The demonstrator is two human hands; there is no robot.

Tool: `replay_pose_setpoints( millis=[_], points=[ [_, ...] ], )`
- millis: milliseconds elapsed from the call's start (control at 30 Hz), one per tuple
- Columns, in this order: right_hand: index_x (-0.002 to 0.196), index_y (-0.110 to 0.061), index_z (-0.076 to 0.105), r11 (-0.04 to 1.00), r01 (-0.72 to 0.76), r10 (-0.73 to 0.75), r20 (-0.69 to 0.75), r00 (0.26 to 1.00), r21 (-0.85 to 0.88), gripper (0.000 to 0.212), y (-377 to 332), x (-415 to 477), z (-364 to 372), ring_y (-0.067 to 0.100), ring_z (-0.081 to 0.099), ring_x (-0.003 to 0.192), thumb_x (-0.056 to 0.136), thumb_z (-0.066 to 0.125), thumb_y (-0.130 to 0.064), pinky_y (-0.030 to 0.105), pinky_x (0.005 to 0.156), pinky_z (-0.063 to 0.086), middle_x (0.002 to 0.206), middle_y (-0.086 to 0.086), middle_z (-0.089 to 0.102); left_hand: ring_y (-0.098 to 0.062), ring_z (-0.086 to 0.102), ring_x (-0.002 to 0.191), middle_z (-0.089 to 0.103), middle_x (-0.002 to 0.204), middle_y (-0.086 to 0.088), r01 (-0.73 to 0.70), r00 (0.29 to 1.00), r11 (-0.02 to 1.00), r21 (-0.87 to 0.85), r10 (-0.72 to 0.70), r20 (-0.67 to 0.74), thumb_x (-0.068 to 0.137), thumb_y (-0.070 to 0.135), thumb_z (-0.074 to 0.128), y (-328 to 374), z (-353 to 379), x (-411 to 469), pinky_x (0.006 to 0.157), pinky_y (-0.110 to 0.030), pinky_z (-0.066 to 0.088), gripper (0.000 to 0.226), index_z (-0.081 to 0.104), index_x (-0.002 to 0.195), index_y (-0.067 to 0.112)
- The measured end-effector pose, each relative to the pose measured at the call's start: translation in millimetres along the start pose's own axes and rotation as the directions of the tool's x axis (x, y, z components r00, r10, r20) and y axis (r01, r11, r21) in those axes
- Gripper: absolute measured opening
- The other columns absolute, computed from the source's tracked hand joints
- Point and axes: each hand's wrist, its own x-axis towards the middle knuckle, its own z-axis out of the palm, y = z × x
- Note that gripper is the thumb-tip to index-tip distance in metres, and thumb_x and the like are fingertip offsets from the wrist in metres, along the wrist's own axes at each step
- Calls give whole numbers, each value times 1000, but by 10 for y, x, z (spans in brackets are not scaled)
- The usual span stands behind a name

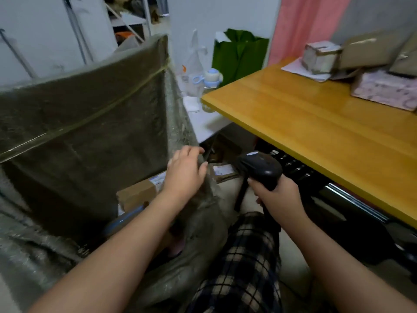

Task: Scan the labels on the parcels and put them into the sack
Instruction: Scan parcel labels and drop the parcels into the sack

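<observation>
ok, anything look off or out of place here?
Nothing damaged or spilled. The parcels on the table lie in a loose, tilted pile. Left hand grips the sack rim; right hand holds the scanner.

Green bag (239, 55) and baby bottle (212, 80) stand beside yellow table (316, 123).

Our sack (79, 123), a big grey-green woven bag, stands open at nine o'clock, and our left hand (185, 175) grips its near rim. Inside it, toward eight o'clock, lies a brown cardboard parcel (137, 194) with a white label at its far end. More parcels are piled together at two o'clock: a small taped box (320, 57), brown packets (370, 48) and a pink patterned box (385, 89). We hold the black scanner (261, 168) in our right hand (277, 199), just off centre toward four o'clock.
</observation>
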Motion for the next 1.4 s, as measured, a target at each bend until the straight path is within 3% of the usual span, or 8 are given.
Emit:
replay_pose_setpoints(
  millis=[100,400,667,800,900,1133,1300,1400],
  points=[
    [77,-28,60,1000,20,-23,-146,989,-25,16,38,-21,-549,-6,58,53,82,75,-29,7,46,37,59,-12,60,-28,45,117,52,125,-7,-131,990,990,-55,134,51,93,29,56,618,153,180,100,-40,35,36,54,126,16],
    [79,-21,63,994,-89,43,-523,851,-63,12,129,-327,-2270,25,67,66,83,71,-29,42,70,53,67,5,68,-24,41,117,51,125,-1,-457,849,851,-260,504,158,95,34,52,2531,736,374,95,-35,32,35,51,127,20],
    [101,-29,62,999,-49,38,-799,600,11,24,322,-533,-3420,3,59,87,81,74,-34,23,71,45,90,-10,65,-26,43,121,50,129,-6,-560,673,685,-467,704,225,95,38,54,3910,1241,336,99,-33,34,39,52,129,18],
    [86,-27,62,960,-56,265,-825,499,274,15,497,-464,-3934,17,60,89,81,71,-38,30,67,43,85,-5,63,-29,45,125,48,137,-13,-408,619,681,-608,696,364,98,38,49,4744,1410,336,99,-33,37,49,43,139,13],
    [87,-27,59,906,-68,399,-786,472,418,19,639,-405,-4162,24,60,99,81,70,-41,40,83,51,95,2,64,-30,41,132,44,144,-14,-246,599,738,-628,625,500,101,38,40,5177,1522,363,102,-31,34,53,37,142,5],
    [92,-24,63,854,-17,473,-764,438,519,25,750,-452,-4185,23,63,97,81,70,-45,43,88,52,96,4,68,-27,52,119,56,129,-9,142,649,711,-689,458,607,99,50,39,5127,1629,333,97,-37,43,56,50,132,8],
    [90,-29,67,865,1,417,-720,555,502,18,672,-515,-3933,16,66,96,81,71,-44,38,90,51,90,-4,73,-21,56,110,57,122,-1,227,685,635,-738,434,584,94,59,38,4683,1429,288,92,-43,50,55,46,137,25],
    [103,-27,67,831,42,416,-670,615,555,26,610,-515,-3768,19,68,100,82,72,-40,41,95,51,96,-2,75,-5,57,88,59,101,10,211,734,603,-769,422,532,96,58,35,4453,1303,298,66,-26,46,37,51,116,32]
  ],
)
